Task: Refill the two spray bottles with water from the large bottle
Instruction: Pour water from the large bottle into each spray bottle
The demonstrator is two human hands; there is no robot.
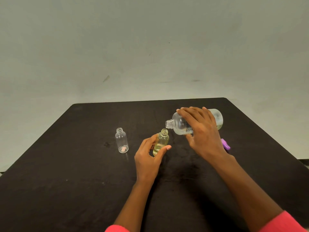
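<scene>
"When the large bottle (178,125) was tipped over, which way did it point?"

"It lay almost flat in the air. Its long side ran left to right. Its open mouth pointed left and a bit down, just above the open top of one small spray bottle (161,142). Its bottom pointed right."

"Who held it?"

"The right hand (202,129) was wrapped over its middle from the top. The left hand (148,156) was curled round the small spray bottle, thumb on one side and fingers on the other. That small one stood almost straight up on the dark surface (66,164), with pale yellow liquid low inside."

"Could you read any words?"

"The large bottle had tiny black print on its side, too small to read."

"How many things were there?"

"Three bottles: one large and two small. The second small spray bottle (121,142) stood alone on the surface to the left, well apart, open on top, see-through, with a small pink patch at its bottom. One purple cap (225,144) lay behind the right wrist. Two hands, and two pink sleeves (282,223)."
</scene>
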